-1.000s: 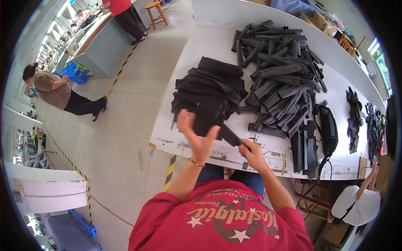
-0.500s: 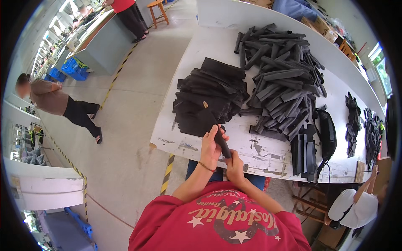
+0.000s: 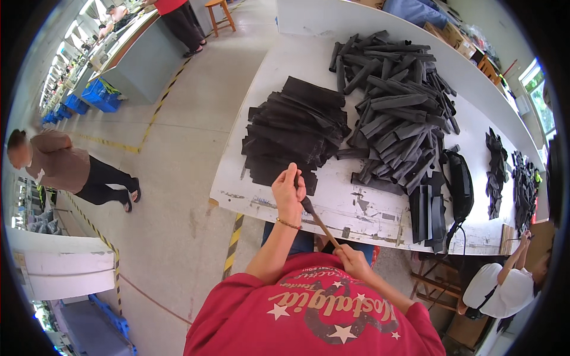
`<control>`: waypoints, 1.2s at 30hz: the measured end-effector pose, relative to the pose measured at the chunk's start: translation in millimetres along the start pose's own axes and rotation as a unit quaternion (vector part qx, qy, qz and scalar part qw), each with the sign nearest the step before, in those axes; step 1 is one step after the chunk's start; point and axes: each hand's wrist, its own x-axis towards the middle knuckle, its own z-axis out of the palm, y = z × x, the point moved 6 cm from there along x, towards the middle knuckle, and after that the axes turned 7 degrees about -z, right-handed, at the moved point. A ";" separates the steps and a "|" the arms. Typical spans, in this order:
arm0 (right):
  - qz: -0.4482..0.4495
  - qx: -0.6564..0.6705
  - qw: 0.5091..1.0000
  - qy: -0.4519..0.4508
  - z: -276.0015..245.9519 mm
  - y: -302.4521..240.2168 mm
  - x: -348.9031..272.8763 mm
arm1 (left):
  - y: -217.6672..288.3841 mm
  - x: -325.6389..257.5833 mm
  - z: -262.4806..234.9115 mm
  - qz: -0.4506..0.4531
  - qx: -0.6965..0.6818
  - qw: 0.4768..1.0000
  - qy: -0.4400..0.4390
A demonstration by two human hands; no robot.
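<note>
My left hand (image 3: 288, 193) is raised over the near edge of a white table, its fingers closed on a dark fabric piece (image 3: 307, 204). Most of that piece is hidden by the hand. From it a thin wooden stick (image 3: 323, 226) slants down to my right hand (image 3: 353, 261), which grips its lower end close to my body. Beyond my left hand lies a spread pile of flat black fabric pieces (image 3: 297, 127). To the right is a larger heap of dark grey fabric tubes (image 3: 398, 113).
On the white table (image 3: 371, 222), flat dark strips (image 3: 427, 210) and a black pouch (image 3: 460, 187) lie at the right, with more dark bundles (image 3: 496, 172) beyond. One person (image 3: 62, 163) stands at the left; another in white (image 3: 499, 291) is at the lower right.
My right hand has drawn the stick down and toward me, so more bare wood shows. The fabric, earlier stretched along the stick, is now gathered at my left hand. The person at left has shifted.
</note>
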 end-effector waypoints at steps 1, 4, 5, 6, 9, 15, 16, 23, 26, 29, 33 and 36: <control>0.035 -0.028 0.999 -0.027 -7.3 -2.0 -7.9 | -5.8 -0.7 1.6 -0.020 -0.008 1.000 0.001; 0.046 -0.027 0.998 -0.020 -24.2 -6.4 -19.9 | -13.2 -2.4 6.2 -0.030 0.005 0.999 -0.018; 0.047 -0.027 0.998 -0.019 -25.9 -6.3 -20.8 | -12.9 -1.2 12.6 -0.015 0.022 0.999 -0.041; 0.062 0.000 0.998 -0.009 -27.8 -4.7 -21.5 | -1.8 4.7 19.0 0.044 0.054 0.996 -0.057; 0.120 0.062 0.991 0.002 -33.7 -1.0 -8.3 | -4.8 -20.3 23.7 -0.045 -0.118 0.992 -0.009; 0.032 0.080 0.996 0.009 -6.0 -5.7 -2.8 | -6.3 -15.1 13.3 -0.025 0.038 0.998 -0.035; 0.057 0.054 0.997 -0.015 -7.5 -13.3 -9.2 | 1.0 -13.4 13.2 -0.017 0.029 0.999 -0.033; 0.166 0.181 0.957 -0.154 -49.5 25.6 -85.4 | 48.5 31.7 -10.9 0.035 -0.035 0.998 -0.033; 0.113 0.086 0.988 0.058 -85.7 11.8 -33.3 | 12.9 12.8 9.5 -0.018 -0.098 0.994 0.045; 0.011 0.135 0.974 0.181 -57.3 -23.7 52.5 | -21.2 -12.1 27.0 -0.058 -0.036 0.996 0.057; -0.003 0.360 0.910 0.207 -52.3 -28.5 116.3 | -26.8 -33.0 41.6 -0.037 0.094 0.993 -0.063; -0.016 0.353 0.915 0.192 -55.7 -37.1 128.4 | -15.4 -44.5 63.2 0.191 0.384 0.887 -0.171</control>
